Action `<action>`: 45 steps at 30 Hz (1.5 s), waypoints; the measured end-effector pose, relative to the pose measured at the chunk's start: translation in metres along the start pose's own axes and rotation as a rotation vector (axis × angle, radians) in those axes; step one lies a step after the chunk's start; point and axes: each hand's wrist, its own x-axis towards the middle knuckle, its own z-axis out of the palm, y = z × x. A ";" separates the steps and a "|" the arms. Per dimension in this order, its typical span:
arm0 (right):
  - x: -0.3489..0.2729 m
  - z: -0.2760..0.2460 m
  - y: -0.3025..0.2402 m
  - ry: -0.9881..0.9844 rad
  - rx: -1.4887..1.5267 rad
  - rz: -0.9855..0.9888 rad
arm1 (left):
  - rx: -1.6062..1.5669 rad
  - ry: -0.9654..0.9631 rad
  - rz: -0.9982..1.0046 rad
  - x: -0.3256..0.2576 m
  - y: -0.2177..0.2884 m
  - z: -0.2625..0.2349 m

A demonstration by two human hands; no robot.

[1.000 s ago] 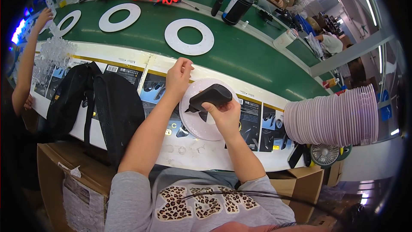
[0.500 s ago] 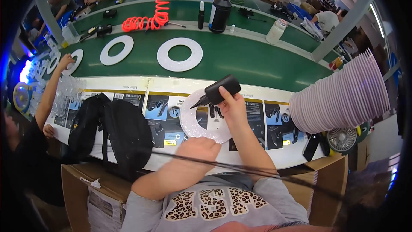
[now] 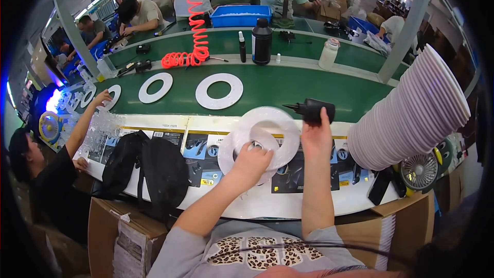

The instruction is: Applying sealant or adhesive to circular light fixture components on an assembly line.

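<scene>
My left hand [image 3: 252, 162] is closed on the lower left side of a white ring [image 3: 291, 136], held tilted over the workbench. Beneath it, a second sparkly white ring [image 3: 226, 155] lies on the printed sheets, partly covered by the first ring and my hand. My right hand [image 3: 316, 136] grips a black squeeze bottle [image 3: 320, 111] to the right of the rings. The bottle lies nearly level, its thin nozzle [image 3: 292, 107] pointing left just past the held ring's upper right edge.
A tall leaning stack of white rings [image 3: 406, 116] stands right, by a small fan [image 3: 418, 171]. Left lies a black bag [image 3: 163, 170]. More rings [image 3: 219, 104] lie on the green belt [image 3: 288, 95], where a co-worker's hand [image 3: 104, 98] touches one. A black bottle [image 3: 262, 42] stands beyond.
My left hand has brought a second ring above the one on the bench. My right hand has moved right with the squeeze bottle, away from the lower ring. The view has shifted.
</scene>
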 end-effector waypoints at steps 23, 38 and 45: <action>0.008 -0.024 -0.021 0.095 -0.044 0.082 | -0.308 0.217 -0.172 0.014 -0.083 -0.017; -0.006 -0.007 0.011 0.170 -0.244 0.091 | -0.285 0.239 -0.298 -0.006 -0.086 0.023; -0.042 -0.012 0.039 -0.333 -0.558 0.085 | -0.263 0.362 -0.272 -0.002 -0.094 0.034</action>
